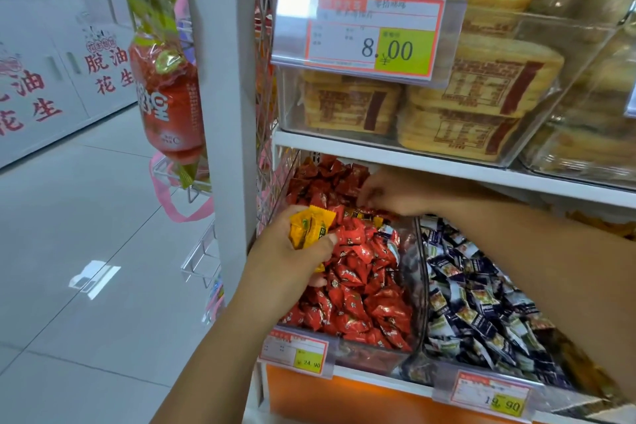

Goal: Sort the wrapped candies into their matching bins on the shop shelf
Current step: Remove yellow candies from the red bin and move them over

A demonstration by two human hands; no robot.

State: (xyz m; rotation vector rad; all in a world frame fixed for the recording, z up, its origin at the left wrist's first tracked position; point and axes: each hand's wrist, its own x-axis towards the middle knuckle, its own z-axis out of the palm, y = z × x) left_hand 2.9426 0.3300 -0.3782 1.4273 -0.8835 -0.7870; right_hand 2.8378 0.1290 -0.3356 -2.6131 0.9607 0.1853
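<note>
Your left hand (299, 248) is nearest, raised over the left edge of the clear bin (364, 356) of red candies (361, 286); its fingers and thumb are curled round a small bunch of yellow candies (311, 227); your right hand (389, 194) reaches to the rear edge of the same bin, just under the shelf board (378, 151), fingers bent down onto the wrappers; whether they pinch one cannot be told. Stray wrappers (364, 213), yellow and dark, lie among the red at that rear edge, just below your right fingertips; a second bin (423, 368) adjoins on the right, filled with dark blue-and-white candies (481, 303); a price tag (296, 353) reading 24.90 hangs on the red bin's front edge; another tag (492, 396) reading 19.90 hangs on the second bin's front edge.
</note>
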